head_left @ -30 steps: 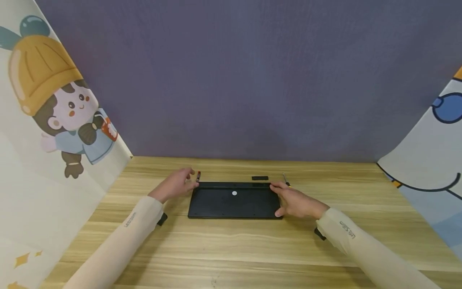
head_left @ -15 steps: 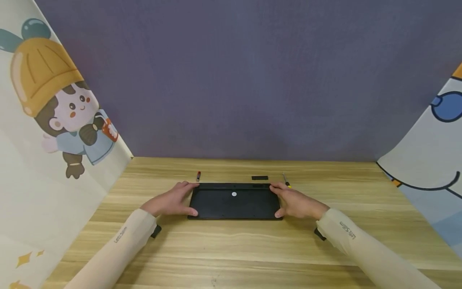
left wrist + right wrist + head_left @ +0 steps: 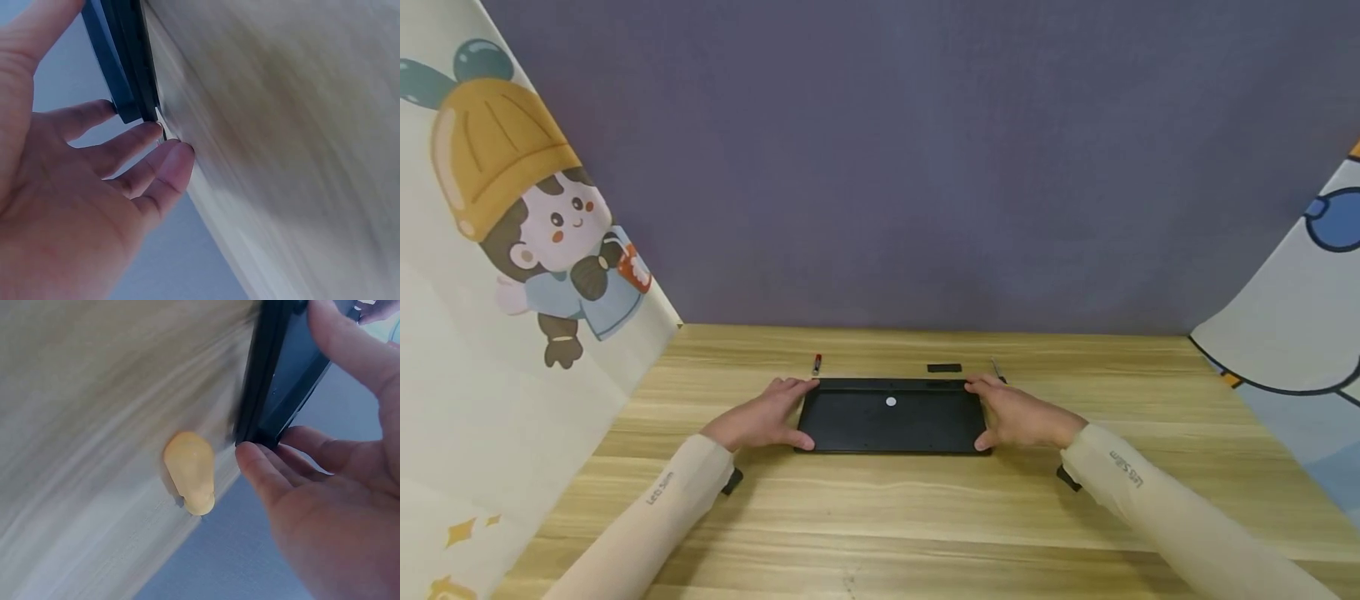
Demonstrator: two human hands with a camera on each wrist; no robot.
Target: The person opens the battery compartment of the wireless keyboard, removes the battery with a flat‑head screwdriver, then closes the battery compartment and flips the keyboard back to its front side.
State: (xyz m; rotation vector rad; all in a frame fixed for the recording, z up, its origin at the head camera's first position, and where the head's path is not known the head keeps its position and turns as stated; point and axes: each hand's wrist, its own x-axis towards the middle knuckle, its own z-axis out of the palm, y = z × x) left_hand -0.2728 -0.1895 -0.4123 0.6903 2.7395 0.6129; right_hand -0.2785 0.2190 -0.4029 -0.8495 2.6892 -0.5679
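Observation:
A black keyboard (image 3: 891,429) lies face down on the wooden table, a white round sticker on its underside. At its left end, my left hand (image 3: 765,417) holds it, thumb on the near corner and fingers at the far corner. My right hand (image 3: 1022,417) grips the opposite end the same way. The left wrist view has the left fingers (image 3: 140,137) against the keyboard's dark corner (image 3: 128,103). In the right wrist view, the right fingertips (image 3: 253,459) touch its other corner (image 3: 269,428).
Behind the keyboard lie a red-tipped battery (image 3: 817,364), a small black cover (image 3: 944,367) and a screwdriver (image 3: 997,370), partly behind the right hand. The screwdriver's yellow handle (image 3: 190,465) shows in the right wrist view. A grey-purple partition (image 3: 925,167) rises at the table's back edge.
My left hand has moved from beside the battery at the far left corner to a grip on the keyboard's left end. The right hand keeps its hold.

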